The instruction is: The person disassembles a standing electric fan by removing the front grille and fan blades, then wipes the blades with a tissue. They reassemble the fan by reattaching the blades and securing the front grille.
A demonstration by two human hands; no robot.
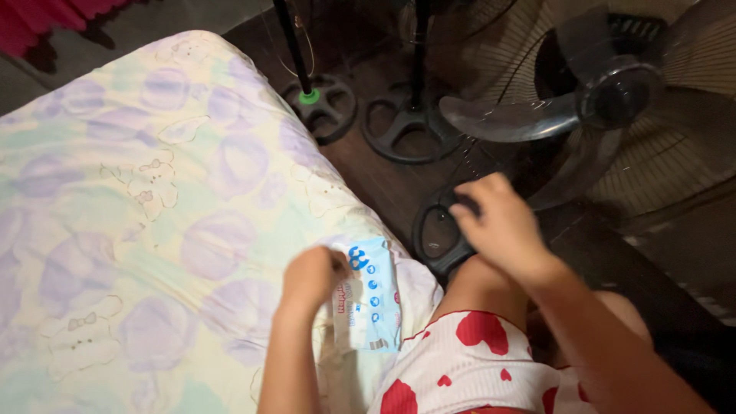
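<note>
My left hand (310, 277) is closed on the upper edge of a light blue pack of wet wipes (368, 295), with the fingers curled over the end near the flap, so the pack is pinned against the bed (153, 199) and does not slide. The pack lies flat at the very edge of the mattress, close to my knee, on a pale bedsheet (115, 253) printed with lilac circles and small bears. My right hand (502, 226) hangs in the air beside it, away from the pack and above the floor; it holds nothing that I can see, and the fingers look loosely bent, but the picture is blurred there, so I cannot tell exactly how far it is open. Below it are my shorts (468, 368), white with red hearts. On the dark floor (383, 184) behind the hand stand the round bases of two stands (406, 126), one with a green ring, and a large electric fan (613, 100) with grey blades fills the upper right, very near to my right arm.
</note>
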